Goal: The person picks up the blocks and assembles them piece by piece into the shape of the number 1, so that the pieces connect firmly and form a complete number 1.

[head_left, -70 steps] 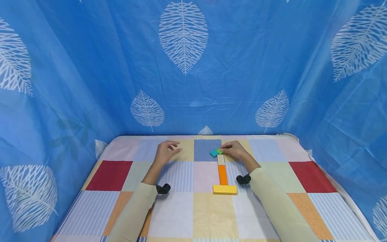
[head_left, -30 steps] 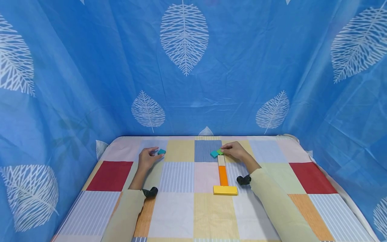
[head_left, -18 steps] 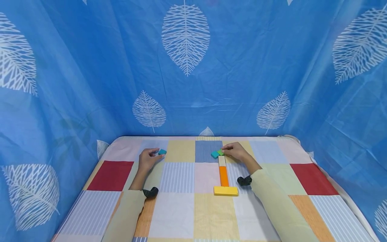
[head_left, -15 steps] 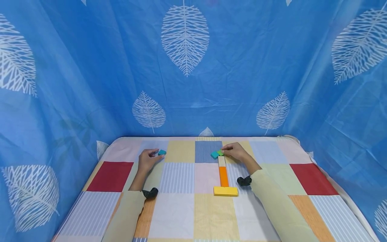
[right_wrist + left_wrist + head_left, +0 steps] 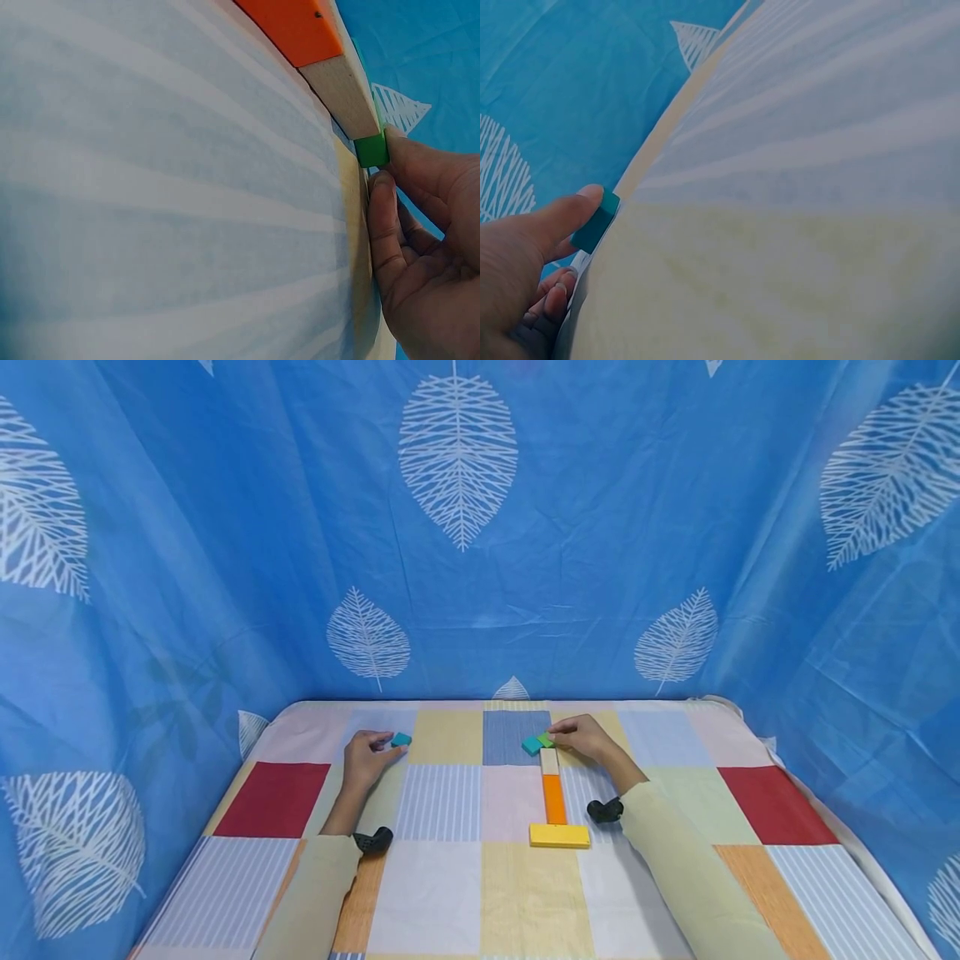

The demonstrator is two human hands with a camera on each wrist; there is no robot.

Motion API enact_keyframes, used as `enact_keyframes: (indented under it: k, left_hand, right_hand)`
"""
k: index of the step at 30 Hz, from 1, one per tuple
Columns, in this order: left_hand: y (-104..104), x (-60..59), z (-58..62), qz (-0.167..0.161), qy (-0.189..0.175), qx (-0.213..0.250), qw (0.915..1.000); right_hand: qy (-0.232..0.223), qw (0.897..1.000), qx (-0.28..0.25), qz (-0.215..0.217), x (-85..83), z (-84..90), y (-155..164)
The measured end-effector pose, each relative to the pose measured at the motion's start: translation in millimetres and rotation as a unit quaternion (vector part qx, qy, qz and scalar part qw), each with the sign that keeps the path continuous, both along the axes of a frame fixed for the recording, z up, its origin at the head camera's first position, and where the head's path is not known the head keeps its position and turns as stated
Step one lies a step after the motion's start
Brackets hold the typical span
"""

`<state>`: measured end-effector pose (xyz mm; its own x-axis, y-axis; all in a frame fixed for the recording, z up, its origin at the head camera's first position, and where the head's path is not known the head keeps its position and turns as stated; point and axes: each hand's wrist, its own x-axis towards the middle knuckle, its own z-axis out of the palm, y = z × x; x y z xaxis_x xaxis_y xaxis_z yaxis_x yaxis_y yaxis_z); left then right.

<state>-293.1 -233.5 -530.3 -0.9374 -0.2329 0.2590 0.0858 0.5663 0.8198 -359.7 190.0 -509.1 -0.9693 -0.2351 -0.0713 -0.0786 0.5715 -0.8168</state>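
In the head view my left hand is at the far left-middle of the table, pinching a small teal block. Its thumb lies along the teal block in the left wrist view. My right hand has its fingertips on a small green block, gripping its right end. Against the green block's left side lies another teal block. A plain wooden block touches the green block from the near side, followed by an orange block and a crosswise yellow block.
A patchwork cloth covers the table. Blue curtain with white leaf prints rises behind the table and at both sides. Black wrist cameras sit on both wrists.
My left hand has moved left from near the middle and now pinches the teal block, holding still for the last second. The right hand stays at the green block.
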Motion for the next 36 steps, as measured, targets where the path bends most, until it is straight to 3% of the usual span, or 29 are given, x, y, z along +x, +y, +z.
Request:
enact_keyframes:
  k: [31,36]
  left_hand:
    - [1.0,2.3,-0.2,0.002,0.049,-0.005,0.9988]
    - [0.4,2.3,0.5,0.009,0.036,0.000,0.9993]
  right_hand:
    - [-0.007,1.000,-0.011,0.001,-0.1,0.5,1.4]
    - [-0.011,1.000,-0.010,0.002,-0.4,1.4,0.7]
